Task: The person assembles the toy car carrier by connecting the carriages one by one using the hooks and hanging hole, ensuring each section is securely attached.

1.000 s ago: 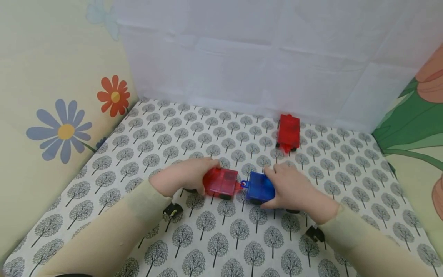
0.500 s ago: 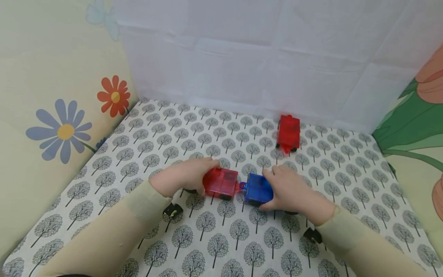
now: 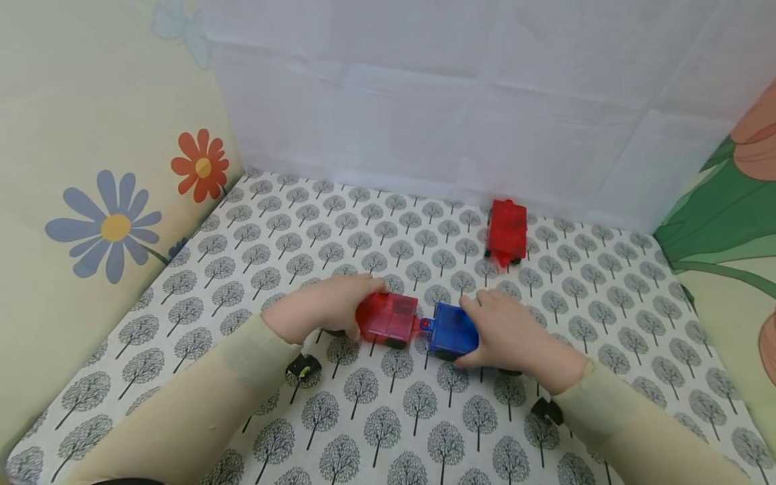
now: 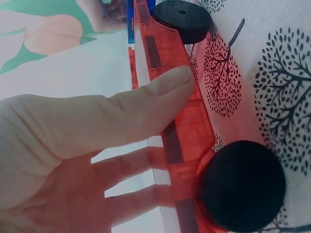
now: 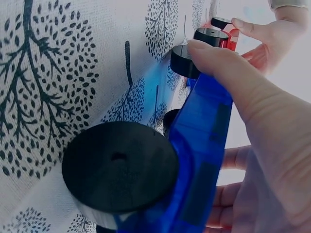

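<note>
My left hand grips a translucent red toy car across its sides; in the left wrist view the thumb presses the car's red side above the black wheels. My right hand holds a translucent blue toy car, its thumb along the near side, as the right wrist view also shows with the blue body. Both cars stand on the tree-print cloth. Between them, the red hitch and the blue ring overlap. The hands cover the outer ends of both cars.
A second red toy car stands farther back, near the white sheet. The tree-print cloth covers the surface. Flower-print panels flank it left and right. A black wrist camera sits under the left wrist.
My right hand has shifted slightly left with the blue car, and its ring now lies over the red hitch. The left hand and red car have hardly moved.
</note>
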The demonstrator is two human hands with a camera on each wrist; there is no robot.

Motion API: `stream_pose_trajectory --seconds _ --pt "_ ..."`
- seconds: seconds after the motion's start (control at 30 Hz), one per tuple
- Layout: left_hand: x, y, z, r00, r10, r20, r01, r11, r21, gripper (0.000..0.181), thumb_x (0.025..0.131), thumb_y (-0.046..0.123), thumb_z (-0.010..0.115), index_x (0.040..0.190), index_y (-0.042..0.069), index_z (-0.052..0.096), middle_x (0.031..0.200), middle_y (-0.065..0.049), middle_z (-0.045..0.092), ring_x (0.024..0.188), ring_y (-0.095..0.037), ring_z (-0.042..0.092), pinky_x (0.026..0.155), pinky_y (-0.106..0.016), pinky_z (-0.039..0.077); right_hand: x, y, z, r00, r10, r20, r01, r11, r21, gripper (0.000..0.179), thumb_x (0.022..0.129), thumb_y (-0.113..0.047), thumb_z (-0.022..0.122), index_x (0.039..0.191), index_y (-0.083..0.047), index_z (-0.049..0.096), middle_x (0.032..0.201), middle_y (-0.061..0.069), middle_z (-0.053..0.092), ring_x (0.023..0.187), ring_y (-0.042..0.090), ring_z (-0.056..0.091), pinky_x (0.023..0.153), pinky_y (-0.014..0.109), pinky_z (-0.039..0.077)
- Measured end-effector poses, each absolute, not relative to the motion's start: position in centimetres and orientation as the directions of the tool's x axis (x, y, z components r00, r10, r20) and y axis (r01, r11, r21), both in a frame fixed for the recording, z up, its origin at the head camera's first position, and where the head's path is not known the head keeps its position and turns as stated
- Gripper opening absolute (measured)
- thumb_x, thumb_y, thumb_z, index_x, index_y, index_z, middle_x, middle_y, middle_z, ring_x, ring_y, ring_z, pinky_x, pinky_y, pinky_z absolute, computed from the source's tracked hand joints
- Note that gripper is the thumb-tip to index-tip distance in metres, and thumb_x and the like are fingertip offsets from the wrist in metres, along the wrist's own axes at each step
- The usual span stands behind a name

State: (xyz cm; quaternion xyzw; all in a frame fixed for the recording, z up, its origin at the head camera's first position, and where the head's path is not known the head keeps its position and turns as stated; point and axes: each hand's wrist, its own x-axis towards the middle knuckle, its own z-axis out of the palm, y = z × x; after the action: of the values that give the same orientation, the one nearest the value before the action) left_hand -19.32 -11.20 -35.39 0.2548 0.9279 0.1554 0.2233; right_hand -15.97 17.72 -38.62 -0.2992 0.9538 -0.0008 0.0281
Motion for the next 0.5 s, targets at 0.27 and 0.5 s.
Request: stream_pose_trajectory --seconds 0.27,0.5 --pt "-19.52 -11.18 -35.68 -0.769 0.543 -0.337 0.413 0.824 0.388 0.083 0.058 0.006 0.092 0.132 0.019 0.056 0.116 0.001 0.061 0.106 -0.023 0.058 0.094 -0.047 0.048 -16.01 17.81 -39.0 -0.822 -0.565 -0.073 -0.564 0.825 -0.026 0.1 0.059 -0.075 0.078 0.129 -0.007 0.055 0.1 0.006 0.057 0.089 0.022 0.053 0.079 0.041 0.05" --pt "-19.63 -11.44 -35.81 -0.769 0.548 -0.33 0.427 0.824 0.373 0.084 0.059 0.009 0.093 0.133 0.021 0.055 0.12 0.0 0.06 0.109 -0.025 0.057 0.094 -0.049 0.048 -15.92 17.78 -39.08 -0.828 -0.556 -0.072 -0.556 0.831 -0.029 0.104 0.061 -0.075 0.077 0.133 -0.005 0.053 0.104 0.008 0.057 0.093 0.023 0.053 0.083 0.042 0.05"
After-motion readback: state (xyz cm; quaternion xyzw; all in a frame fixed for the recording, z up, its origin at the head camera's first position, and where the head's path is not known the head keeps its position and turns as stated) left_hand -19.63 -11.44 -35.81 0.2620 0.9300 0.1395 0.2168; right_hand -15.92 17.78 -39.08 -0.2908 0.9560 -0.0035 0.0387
